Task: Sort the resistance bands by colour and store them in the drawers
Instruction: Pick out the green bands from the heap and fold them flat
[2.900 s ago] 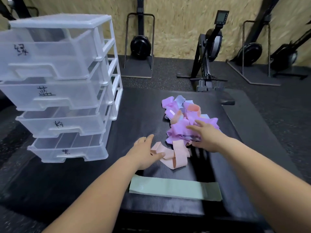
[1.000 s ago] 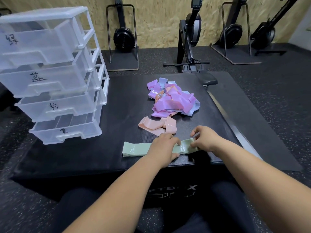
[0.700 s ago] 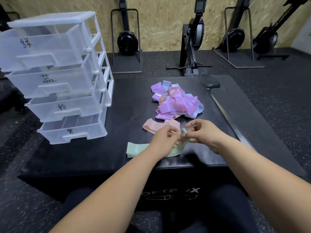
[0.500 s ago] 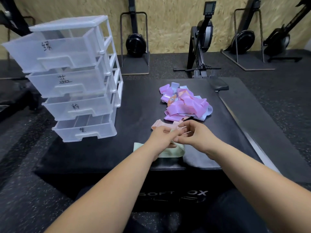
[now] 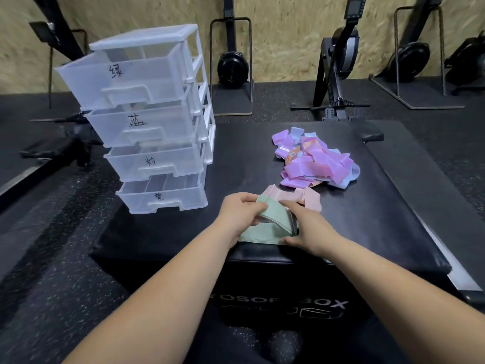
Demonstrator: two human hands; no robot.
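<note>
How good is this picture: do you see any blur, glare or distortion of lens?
In the head view: wide-angle distortion makes the drawer unit lean; the green band, left hand and right hand look slightly soft; light is dim and even, only a faint sheen on the black box.

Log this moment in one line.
left hand: grips folded pale-green fabric resistance band | right hand: holds same band | pink fabric bands: just behind

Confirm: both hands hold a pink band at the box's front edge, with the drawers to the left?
No. The band in the left hand and right hand is green, not pink, as the head view shows; it is at the box's front edge, drawers to the left.
</note>
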